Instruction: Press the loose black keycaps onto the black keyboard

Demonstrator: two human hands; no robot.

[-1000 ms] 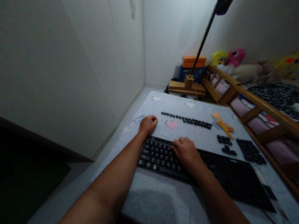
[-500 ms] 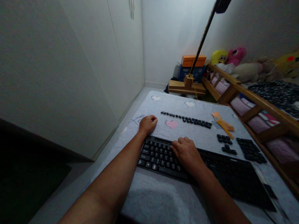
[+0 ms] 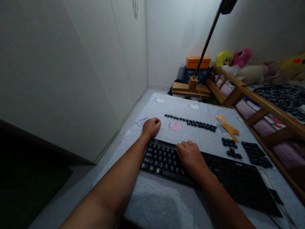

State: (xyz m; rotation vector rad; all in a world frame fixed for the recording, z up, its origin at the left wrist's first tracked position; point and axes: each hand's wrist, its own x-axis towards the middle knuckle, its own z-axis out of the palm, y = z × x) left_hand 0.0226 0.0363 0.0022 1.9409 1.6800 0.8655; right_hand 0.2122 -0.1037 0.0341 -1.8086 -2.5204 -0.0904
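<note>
A black keyboard (image 3: 159, 159) lies slanted across the cloth; keys show on its left part, while its right part looks dark and flatter. Just behind its top left corner rests my left hand (image 3: 152, 127), fingers curled and thumb against the forefinger; whatever may be inside is hidden. My right hand (image 3: 190, 159) lies over the middle of the keyboard with bent fingers close together, the fingertips hidden among the keys. Loose black keycaps (image 3: 200, 124) form rows behind the keyboard. Further keycap groups (image 3: 256, 153) lie to the right, near an orange-handled brush (image 3: 227, 125).
Pale cloth with heart prints covers the table (image 3: 152, 200). A wooden bed rail (image 3: 264, 105) runs along the right side, with plush toys beyond. White cupboard doors (image 3: 95, 63) stand left. A lamp-like pole on a wooden base (image 3: 190, 86) rises behind.
My right hand has shifted very slightly, its thumb now more tucked in. The left hand stays put, and the whole view has moved a touch.
</note>
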